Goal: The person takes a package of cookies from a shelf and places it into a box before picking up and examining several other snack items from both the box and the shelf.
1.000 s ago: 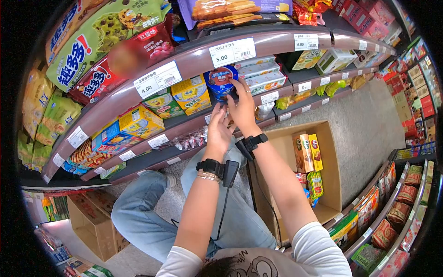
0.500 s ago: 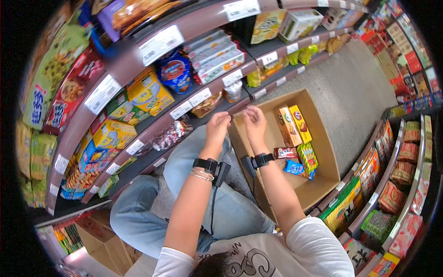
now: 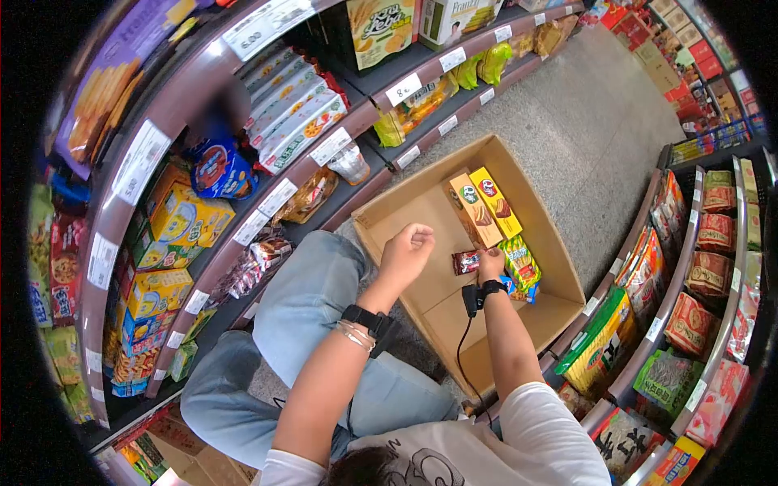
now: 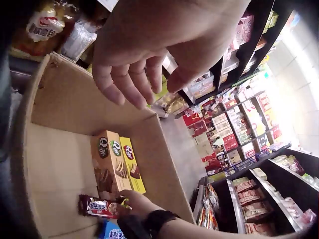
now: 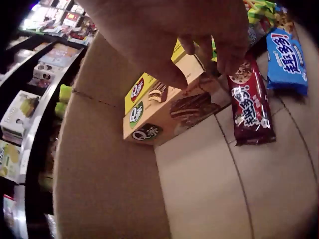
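Note:
My right hand (image 3: 491, 262) is down inside the cardboard box (image 3: 537, 180), at the end of a dark red cookie packet (image 5: 250, 107). In the right wrist view its fingertips overlap the packet's upper end, while the thumb stands apart over the brown Q-labelled cake box (image 5: 172, 112). A yellow cake box (image 3: 496, 202) lies beside the brown one. Close by are a blue cookie packet (image 5: 287, 62) and a green-yellow snack bag (image 3: 521, 261). My left hand (image 3: 407, 253) hovers over the box's near left side, fingers loosely curled and holding nothing.
Shelves of snacks with price labels (image 3: 331, 147) run along the left; a blue tub (image 3: 220, 168) stands among yellow boxes there. Another shelf (image 3: 640, 324) with packets borders the right. Bent knees (image 3: 312, 283) are against the box's left side. Grey floor (image 3: 596, 105) extends beyond it.
Both hands have left the blue tub on the shelf and swung right. The right hand has gone down into the box; the left has come over its edge. The head view has turned right.

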`<state>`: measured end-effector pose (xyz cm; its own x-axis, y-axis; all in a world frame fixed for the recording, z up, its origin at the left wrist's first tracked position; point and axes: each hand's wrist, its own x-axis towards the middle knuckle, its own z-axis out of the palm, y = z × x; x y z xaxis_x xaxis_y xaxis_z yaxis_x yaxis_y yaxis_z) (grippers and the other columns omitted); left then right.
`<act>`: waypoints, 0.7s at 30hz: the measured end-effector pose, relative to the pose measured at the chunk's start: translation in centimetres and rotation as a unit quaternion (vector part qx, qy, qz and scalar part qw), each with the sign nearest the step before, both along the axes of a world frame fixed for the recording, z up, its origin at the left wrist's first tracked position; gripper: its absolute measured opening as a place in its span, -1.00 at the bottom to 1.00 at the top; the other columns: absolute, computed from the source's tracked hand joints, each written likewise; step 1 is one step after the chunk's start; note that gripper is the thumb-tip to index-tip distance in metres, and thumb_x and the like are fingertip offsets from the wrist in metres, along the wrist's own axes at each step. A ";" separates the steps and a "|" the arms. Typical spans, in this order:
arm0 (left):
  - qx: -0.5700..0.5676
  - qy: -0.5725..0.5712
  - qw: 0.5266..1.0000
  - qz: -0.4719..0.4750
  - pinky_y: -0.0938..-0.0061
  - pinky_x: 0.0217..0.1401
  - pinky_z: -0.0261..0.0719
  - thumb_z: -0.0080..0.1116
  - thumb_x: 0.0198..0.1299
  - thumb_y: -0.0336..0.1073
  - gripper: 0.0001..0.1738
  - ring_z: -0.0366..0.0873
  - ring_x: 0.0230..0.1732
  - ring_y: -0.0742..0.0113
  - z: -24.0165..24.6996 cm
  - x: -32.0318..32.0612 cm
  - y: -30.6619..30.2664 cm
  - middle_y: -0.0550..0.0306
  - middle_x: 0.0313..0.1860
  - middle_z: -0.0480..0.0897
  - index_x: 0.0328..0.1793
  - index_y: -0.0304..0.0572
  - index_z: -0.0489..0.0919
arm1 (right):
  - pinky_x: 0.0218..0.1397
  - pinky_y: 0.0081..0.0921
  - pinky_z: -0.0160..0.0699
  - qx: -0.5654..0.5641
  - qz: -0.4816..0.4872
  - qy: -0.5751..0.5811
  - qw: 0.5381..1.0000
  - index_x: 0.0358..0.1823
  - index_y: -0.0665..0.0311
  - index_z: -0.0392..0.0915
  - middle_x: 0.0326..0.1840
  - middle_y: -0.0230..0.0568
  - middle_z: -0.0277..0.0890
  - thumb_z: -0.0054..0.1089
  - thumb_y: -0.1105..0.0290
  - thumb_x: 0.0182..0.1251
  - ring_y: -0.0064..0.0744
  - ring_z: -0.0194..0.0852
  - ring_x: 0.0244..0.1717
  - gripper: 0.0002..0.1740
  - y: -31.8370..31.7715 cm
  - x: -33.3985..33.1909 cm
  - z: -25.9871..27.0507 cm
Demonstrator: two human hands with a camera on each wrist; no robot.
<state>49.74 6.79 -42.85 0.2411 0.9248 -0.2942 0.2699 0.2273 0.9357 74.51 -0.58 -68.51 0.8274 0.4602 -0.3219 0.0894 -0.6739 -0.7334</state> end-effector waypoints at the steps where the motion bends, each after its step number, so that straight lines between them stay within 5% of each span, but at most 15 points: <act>1: 0.000 0.006 1.000 -0.003 0.47 -0.18 0.58 0.15 0.17 -0.29 -0.76 0.65 -0.29 0.34 0.1 0.4 0.2 0.08 -0.23 0.68 -0.09 -0.24 0.57 | 0.14 -0.38 0.46 0.005 0.023 0.000 1.000 0.12 0.45 0.33 -0.07 -0.09 0.49 0.48 0.37 -0.14 -0.28 0.48 -0.05 -0.26 0.4 0.8 -0.9; 4: -0.019 0.033 0.999 -0.027 0.49 -0.10 0.55 0.15 0.21 -0.29 -0.75 0.61 -0.22 0.41 1.4 1.6 0.5 0.10 -0.19 0.66 -0.03 -0.24 0.56 | 0.20 -0.28 0.42 -0.093 0.157 -0.140 0.973 0.14 0.43 0.32 0.04 0.05 0.45 0.52 0.29 -0.19 -0.19 0.44 0.09 -0.18 1.9 1.0 1.7; 8: -0.013 0.027 0.998 -0.056 0.47 -0.10 0.56 0.16 0.21 -0.26 -0.73 0.63 -0.22 0.36 2.8 3.3 0.2 0.06 -0.19 0.66 -0.03 -0.24 0.55 | 0.25 -0.16 0.37 -0.207 0.129 -0.213 0.946 0.13 0.31 0.29 0.24 0.08 0.31 0.51 0.24 -0.21 0.11 0.30 0.23 -0.18 4.0 -0.8 5.9; 13: -0.023 0.032 0.997 -0.073 0.46 -0.10 0.56 0.14 0.23 -0.26 -0.74 0.63 -0.21 0.34 2.6 4.2 0.0 0.07 -0.17 0.66 -0.04 -0.22 0.54 | 0.10 0.01 0.42 -0.285 0.149 -0.191 0.927 0.09 0.24 0.37 0.15 -0.08 0.38 0.54 0.19 -0.27 -0.04 0.33 0.15 -0.19 4.8 0.4 4.7; 16: -0.009 0.048 0.996 -0.074 0.46 -0.09 0.56 0.15 0.22 -0.26 -0.75 0.63 -0.20 0.33 2.6 4.1 0.2 0.07 -0.18 0.66 -0.03 -0.22 0.54 | 0.07 0.02 0.43 -0.258 0.186 -0.152 0.936 0.06 0.25 0.40 0.12 -0.09 0.41 0.55 0.19 -0.29 -0.03 0.31 0.17 -0.21 4.3 1.1 5.6; 21: 0.010 0.054 0.997 -0.046 0.47 -0.09 0.56 0.16 0.20 -0.28 -0.75 0.62 -0.20 0.34 1.1 2.4 0.2 0.07 -0.18 0.66 -0.03 -0.20 0.55 | -0.08 -0.40 0.54 0.109 0.133 -0.050 0.984 -0.09 0.45 0.49 -0.20 0.02 0.59 0.50 0.27 -0.22 -0.20 0.60 -0.21 -0.37 3.1 2.2 6.1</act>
